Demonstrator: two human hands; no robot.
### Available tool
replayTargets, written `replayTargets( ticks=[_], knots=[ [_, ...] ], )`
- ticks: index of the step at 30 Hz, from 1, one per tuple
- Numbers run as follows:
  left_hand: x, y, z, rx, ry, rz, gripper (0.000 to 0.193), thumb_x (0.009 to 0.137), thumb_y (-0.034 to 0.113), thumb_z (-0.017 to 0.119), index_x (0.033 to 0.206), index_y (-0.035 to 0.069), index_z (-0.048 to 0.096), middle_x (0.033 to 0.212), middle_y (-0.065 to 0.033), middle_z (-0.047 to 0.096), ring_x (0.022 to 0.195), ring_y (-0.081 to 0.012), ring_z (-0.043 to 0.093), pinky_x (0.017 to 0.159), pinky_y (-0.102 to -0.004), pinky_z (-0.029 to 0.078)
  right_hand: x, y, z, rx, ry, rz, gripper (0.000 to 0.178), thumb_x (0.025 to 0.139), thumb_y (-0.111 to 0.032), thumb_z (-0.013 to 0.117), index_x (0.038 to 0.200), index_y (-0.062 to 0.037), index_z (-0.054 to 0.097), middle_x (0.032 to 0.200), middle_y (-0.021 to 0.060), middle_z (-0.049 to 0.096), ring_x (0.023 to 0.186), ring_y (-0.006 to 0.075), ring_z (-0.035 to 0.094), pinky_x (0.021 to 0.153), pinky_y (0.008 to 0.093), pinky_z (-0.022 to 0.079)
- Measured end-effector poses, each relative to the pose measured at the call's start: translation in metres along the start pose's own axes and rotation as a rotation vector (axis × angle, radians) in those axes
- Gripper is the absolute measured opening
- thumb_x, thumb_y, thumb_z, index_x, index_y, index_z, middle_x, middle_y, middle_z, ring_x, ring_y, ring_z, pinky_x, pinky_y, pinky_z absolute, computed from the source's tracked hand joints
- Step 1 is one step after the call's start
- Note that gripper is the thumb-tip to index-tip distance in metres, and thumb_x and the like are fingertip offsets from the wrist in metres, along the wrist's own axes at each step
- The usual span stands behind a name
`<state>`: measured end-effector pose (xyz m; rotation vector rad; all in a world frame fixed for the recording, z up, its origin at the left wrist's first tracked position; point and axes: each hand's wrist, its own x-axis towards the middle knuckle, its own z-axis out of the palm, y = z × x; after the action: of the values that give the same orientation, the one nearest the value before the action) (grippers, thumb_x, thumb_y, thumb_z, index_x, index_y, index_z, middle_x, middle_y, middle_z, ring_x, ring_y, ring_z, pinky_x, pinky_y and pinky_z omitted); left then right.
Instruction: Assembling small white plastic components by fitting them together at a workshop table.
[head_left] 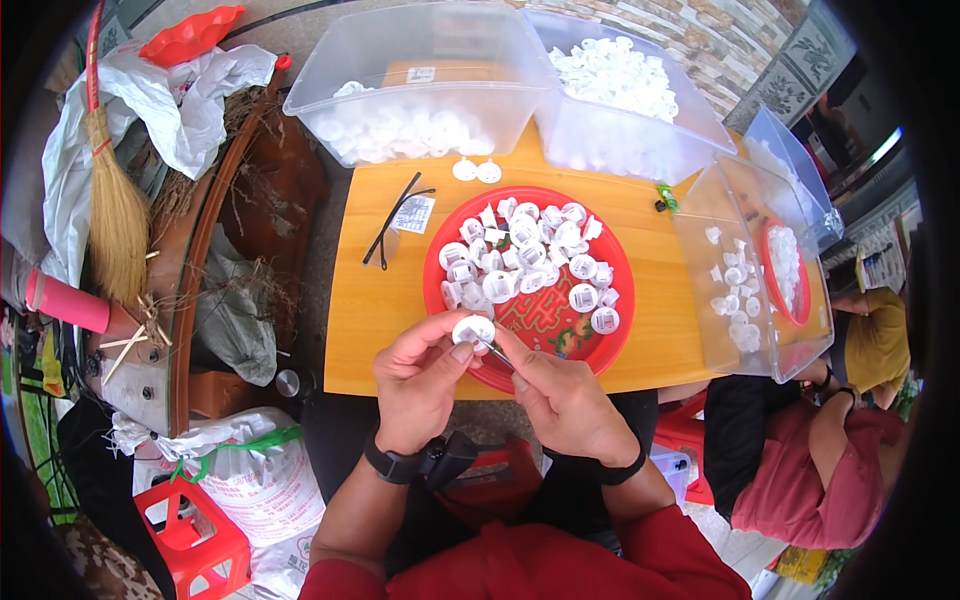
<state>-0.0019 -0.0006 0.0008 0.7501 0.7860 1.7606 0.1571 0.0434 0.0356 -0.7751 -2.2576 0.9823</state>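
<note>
My left hand pinches a round white plastic piece between thumb and fingers, just over the near rim of a red round tray. In my right hand is a thin metal tool, its tip at the piece's lower edge; most of it is hidden by the fingers, so its kind is unclear. Many similar white plastic pieces lie heaped on the tray, mostly on its far and left part. Two flat white discs rest on the table beyond the tray.
Clear plastic bins with white parts line the far side of the wooden table. Another clear bin stands at the right. Folded glasses lie at the left. People in red and yellow sit on my right.
</note>
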Motion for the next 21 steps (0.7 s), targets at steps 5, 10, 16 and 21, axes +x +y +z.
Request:
replayTargets(
  ticks=[5,10,16,21],
  knots=[
    [0.001,-0.002,-0.001,-0.064,-0.030,-0.015,0.027,0.083,-0.002,0.055,0.110,-0.005,0.054,0.107,-0.0176,0.059,0.087,-0.0161,0.058,0.075,-0.0266,0.047,-0.002,0.007,-0.005,0.397,-0.127,0.142,0.050,0.086,-0.003,0.047,0.135,-0.0085,0.036,0.065,0.0053,0.048,0.056,0.0130,0.046,0.056,0.0261,0.042],
    [0.001,-0.002,0.001,-0.113,-0.010,-0.011,0.028,0.082,-0.006,0.054,0.110,-0.005,0.054,0.100,-0.0131,0.061,0.085,-0.0156,0.059,0.074,-0.0271,0.048,0.001,0.008,-0.012,0.597,-0.201,0.251,0.042,0.094,-0.010,0.039,0.136,-0.0127,0.035,0.066,-0.0008,0.048,0.056,0.0056,0.041,0.053,0.0208,0.038],
    [0.000,-0.008,0.000,-0.097,-0.006,0.025,0.027,0.083,-0.005,0.053,0.110,-0.005,0.054,0.106,-0.0163,0.059,0.087,-0.0164,0.058,0.075,-0.0269,0.047,0.004,0.009,-0.018,1.019,-0.273,0.561,0.039,0.096,-0.015,0.038,0.135,-0.0154,0.037,0.065,0.0000,0.048,0.052,0.0033,0.038,0.048,0.0175,0.033],
    [-0.001,-0.007,0.002,-0.051,0.028,-0.002,0.027,0.083,-0.004,0.054,0.110,-0.005,0.055,0.105,-0.0152,0.060,0.087,-0.0162,0.058,0.075,-0.0268,0.047,0.001,-0.002,-0.012,0.496,-0.150,0.309,0.041,0.091,-0.009,0.044,0.132,-0.0085,0.040,0.065,0.0033,0.051,0.055,0.0103,0.049,0.052,0.0245,0.041]
  ],
)
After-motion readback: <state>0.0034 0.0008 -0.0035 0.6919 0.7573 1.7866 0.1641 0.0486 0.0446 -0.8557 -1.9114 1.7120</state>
